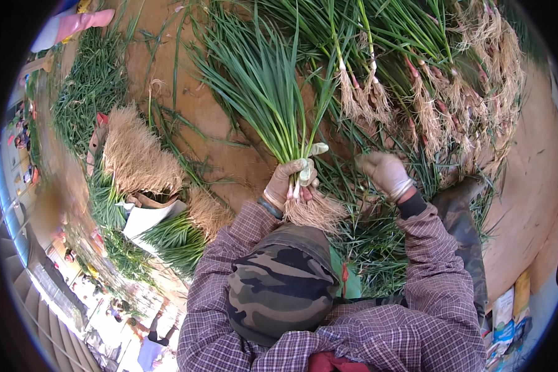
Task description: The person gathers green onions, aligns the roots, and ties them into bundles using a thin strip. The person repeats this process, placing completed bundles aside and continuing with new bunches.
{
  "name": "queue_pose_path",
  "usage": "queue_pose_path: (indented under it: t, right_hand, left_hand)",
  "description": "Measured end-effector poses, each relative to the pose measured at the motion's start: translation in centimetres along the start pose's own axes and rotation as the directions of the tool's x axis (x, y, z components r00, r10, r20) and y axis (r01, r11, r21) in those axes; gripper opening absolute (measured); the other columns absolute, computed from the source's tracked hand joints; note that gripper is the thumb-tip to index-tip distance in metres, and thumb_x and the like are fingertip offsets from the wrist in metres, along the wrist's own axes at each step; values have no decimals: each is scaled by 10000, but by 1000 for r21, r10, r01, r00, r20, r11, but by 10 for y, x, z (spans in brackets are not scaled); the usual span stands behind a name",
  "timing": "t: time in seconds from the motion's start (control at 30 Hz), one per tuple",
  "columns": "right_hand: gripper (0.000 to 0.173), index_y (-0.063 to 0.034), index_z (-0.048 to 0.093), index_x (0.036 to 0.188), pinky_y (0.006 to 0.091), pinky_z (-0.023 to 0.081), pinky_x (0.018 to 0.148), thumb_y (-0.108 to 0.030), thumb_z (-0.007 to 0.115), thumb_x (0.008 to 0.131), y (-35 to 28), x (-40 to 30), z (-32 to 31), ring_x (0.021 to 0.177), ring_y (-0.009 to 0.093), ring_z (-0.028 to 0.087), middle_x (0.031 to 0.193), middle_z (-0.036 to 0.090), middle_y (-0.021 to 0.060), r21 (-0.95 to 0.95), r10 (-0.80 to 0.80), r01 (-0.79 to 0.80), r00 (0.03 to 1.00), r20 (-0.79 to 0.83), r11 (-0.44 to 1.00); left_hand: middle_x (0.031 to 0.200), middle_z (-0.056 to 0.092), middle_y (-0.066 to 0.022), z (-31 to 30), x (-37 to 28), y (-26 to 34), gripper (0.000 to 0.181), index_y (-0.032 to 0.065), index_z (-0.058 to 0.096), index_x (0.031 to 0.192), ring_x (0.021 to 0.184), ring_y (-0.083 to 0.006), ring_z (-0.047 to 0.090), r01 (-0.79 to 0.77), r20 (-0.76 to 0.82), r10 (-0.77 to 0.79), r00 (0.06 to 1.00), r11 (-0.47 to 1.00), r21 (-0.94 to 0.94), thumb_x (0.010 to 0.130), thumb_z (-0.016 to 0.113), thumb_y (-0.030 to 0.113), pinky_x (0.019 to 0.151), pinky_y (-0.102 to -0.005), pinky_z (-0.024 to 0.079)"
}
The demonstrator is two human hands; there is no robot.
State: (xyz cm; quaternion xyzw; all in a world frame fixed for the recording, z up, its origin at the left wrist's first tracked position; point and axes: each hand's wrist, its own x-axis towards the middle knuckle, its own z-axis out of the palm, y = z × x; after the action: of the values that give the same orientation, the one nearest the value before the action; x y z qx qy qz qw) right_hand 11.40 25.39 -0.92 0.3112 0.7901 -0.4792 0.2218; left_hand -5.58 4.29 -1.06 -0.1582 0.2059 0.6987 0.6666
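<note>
My left hand [283,179], in a pale glove, is closed around the stems of a bunch of green garlic plants [276,111]. The leaves fan out away from me, while pinkish-white bulbs and a tuft of pale roots [314,214] hang below the fist. To the right, apart from that bunch, my right hand [385,173] hovers over strewn green leaves. It is gloved and blurred, with the fingers curled, and I cannot tell whether anything thin is between them. A large heap of loose garlic plants [439,93] lies beyond it, roots towards me.
Rooted bundles [139,153] stand at the left beside a white sheet [151,221], with a smaller bundle [209,211] nearer me. Cut leaves [90,88] litter the brown floor [200,107]. A camouflage-clad leg [462,218] stretches out on the right. Bags [502,321] lie at lower right.
</note>
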Motion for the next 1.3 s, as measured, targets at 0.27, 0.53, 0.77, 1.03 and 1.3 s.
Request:
queue_pose_path:
  t: [0.27, 0.53, 0.77, 1.03, 1.3]
  right_hand:
    - [378, -14, 684, 1083, 359, 494, 874, -339, 618, 902, -67, 122, -31, 970, 332, 649, 1038, 683, 197, 26, -142, 211, 740, -658, 977]
    - [249, -34, 690, 1087, 181, 467, 617, -227, 602, 957, -17, 70, -39, 693, 51, 589, 858, 692, 20, 676, 55, 343, 868, -493, 653]
    - [169, -46, 686, 1004, 291, 491, 554, -145, 690, 867, -65, 10, 9, 615, 155, 601, 815, 681, 53, -10, -295, 445, 576, -763, 895]
    - [192, -104, 624, 1010, 387, 451, 615, -197, 638, 842, -80, -12, 51, 694, 248, 596, 743, 570, 59, -468, -563, 387, 759, -327, 794]
    - [282, -101, 676, 1136, 338, 536, 832, -138, 677, 856, -11, 7, 20, 949, 251, 680, 1046, 697, 125, 24, -202, 242, 856, -477, 970]
  left_hand:
    - [745, 610, -133, -19, -4, -10, 383, 0, 550, 1122, 696, -241, 648, 82, -145, -60, 988, 986, 145, 872, 658, 268, 553, -355, 599]
    - [687, 556, -40, -30, -21, 55, 297, 42, 514, 1037, 681, -165, 602, -294, 189, 344, 920, 922, -252, 881, 665, 245, 670, -354, 598]
    - [815, 616, -64, -2, -21, 56, 331, 11, 524, 1133, 817, -183, 643, -250, 76, 251, 965, 968, -30, 901, 641, 217, 807, -424, 581]
    - [995, 684, -147, 12, 13, 6, 251, -15, 594, 1140, 773, -203, 669, -113, -338, 217, 916, 947, 301, 916, 600, 96, 668, -316, 580]
    - [943, 688, -167, 7, 3, 2, 366, -54, 602, 1131, 724, -191, 655, -57, -327, 166, 930, 946, 318, 868, 680, 189, 629, -306, 561]
